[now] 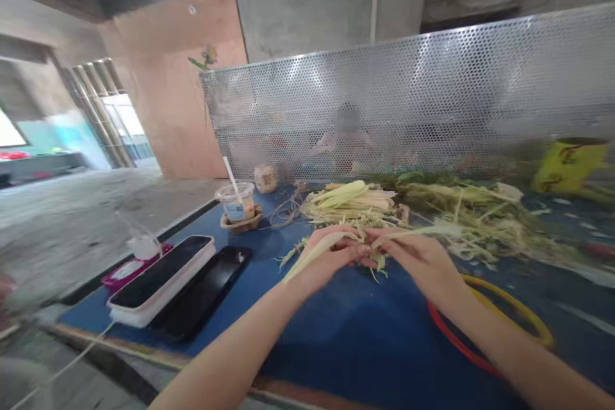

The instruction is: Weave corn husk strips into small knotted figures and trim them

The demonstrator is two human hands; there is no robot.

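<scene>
My left hand (334, 248) and my right hand (408, 253) meet over the blue table (346, 339), fingers closed in a pinch. Between them they grip pale dry corn husk strips. One corn husk strip (314, 255) lies back across my left hand, and another husk strip (427, 230) stretches out over my right hand. Frayed, knotted husk ends (379, 262) hang below the fingertips. Where the strips cross is partly hidden by my fingers. Just beyond my hands sits a pile of flat corn husks (350, 198).
Loose husk shreds (480, 211) spread at right, near a yellow container (571, 163). A red-and-yellow ring (526, 314) lies under my right forearm. At left are a drink cup (237, 204), a phone on a white block (163, 272) and a black phone (204, 291). A perforated metal screen (408, 102) stands behind.
</scene>
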